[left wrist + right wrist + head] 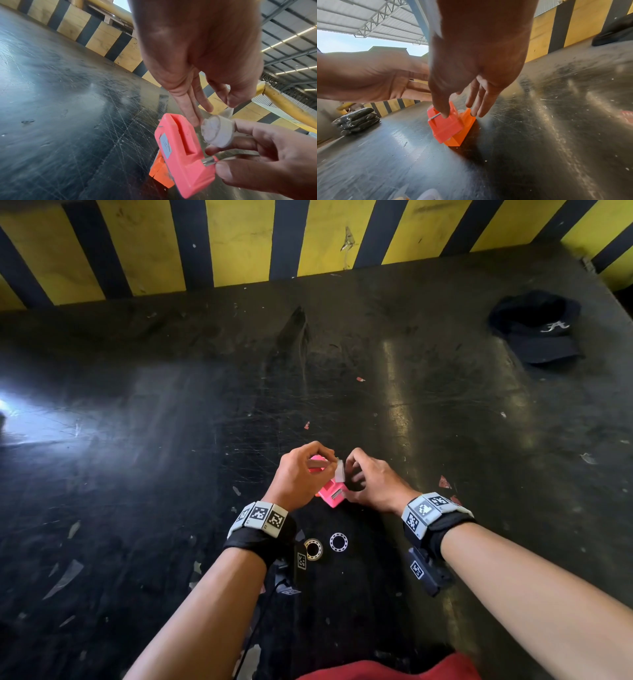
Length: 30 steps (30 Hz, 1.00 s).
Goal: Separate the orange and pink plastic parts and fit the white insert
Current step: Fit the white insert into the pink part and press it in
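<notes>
A pink plastic part (pixel 329 494) (pixel 181 155) lies tilted on top of an orange part (pixel 159 174) (pixel 462 134) on the black table, between my hands. My left hand (pixel 330 463) (pixel 221 106) pinches the top tab of the round white insert (pixel 339 470) (pixel 217 132), which hangs just above and beside the pink part's slot. My right hand (pixel 352 475) (pixel 458 112) holds the pink part. Its thumb presses a small metal pin (pixel 208 162) at the near end, and its fingers reach round the far side, brushing the insert.
Two metal rings (pixel 313 548) (pixel 338 541) lie on the scratched table (pixel 171 405) close behind my wrists. A black cap (pixel 537 326) sits at the back right. A yellow-and-black striped wall (pixel 239 244) bounds the far edge. A black bundle (pixel 356 120) lies far left.
</notes>
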{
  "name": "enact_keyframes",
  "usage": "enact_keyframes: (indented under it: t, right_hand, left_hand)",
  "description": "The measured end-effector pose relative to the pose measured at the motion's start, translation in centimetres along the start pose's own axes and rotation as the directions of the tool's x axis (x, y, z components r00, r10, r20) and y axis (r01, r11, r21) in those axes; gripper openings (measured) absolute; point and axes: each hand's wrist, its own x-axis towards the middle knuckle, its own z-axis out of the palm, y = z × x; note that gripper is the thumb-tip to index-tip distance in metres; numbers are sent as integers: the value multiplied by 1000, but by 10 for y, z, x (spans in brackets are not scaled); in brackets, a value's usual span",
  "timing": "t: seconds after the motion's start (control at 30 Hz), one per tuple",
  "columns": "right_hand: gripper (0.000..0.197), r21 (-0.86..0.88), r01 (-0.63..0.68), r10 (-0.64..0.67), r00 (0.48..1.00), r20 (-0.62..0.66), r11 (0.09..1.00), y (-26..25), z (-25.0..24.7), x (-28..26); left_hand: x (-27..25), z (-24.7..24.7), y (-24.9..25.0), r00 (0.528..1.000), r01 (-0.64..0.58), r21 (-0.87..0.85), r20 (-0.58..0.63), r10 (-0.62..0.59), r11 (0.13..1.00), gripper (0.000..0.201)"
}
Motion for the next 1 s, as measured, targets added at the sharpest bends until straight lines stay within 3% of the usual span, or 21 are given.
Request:
enact_keyframes:
  t: [0.2, 0.5, 0.73, 1.0]
  right_hand:
    - [34, 71, 33, -27, 996, -80, 997, 0, -2, -2]
    - [34, -2, 50, -50, 983, -177, 999, -7, 0, -7]
    - [33, -196, 122, -158, 971, -181, 973, -27, 6, -10]
    - [36, -188, 97, -142, 961, -239, 977, -37, 21, -12]
  left_hand:
    - [2, 0, 7, 1000, 3, -11, 8, -3, 1000, 8]
    - [-4, 0, 13, 1000, 6, -6, 22, -6, 1000, 8]
    - [-13, -6, 7, 998, 19, 35, -66, -16, 999, 7]
    - [-35, -8, -8, 992, 6, 17, -122, -4, 1000, 10]
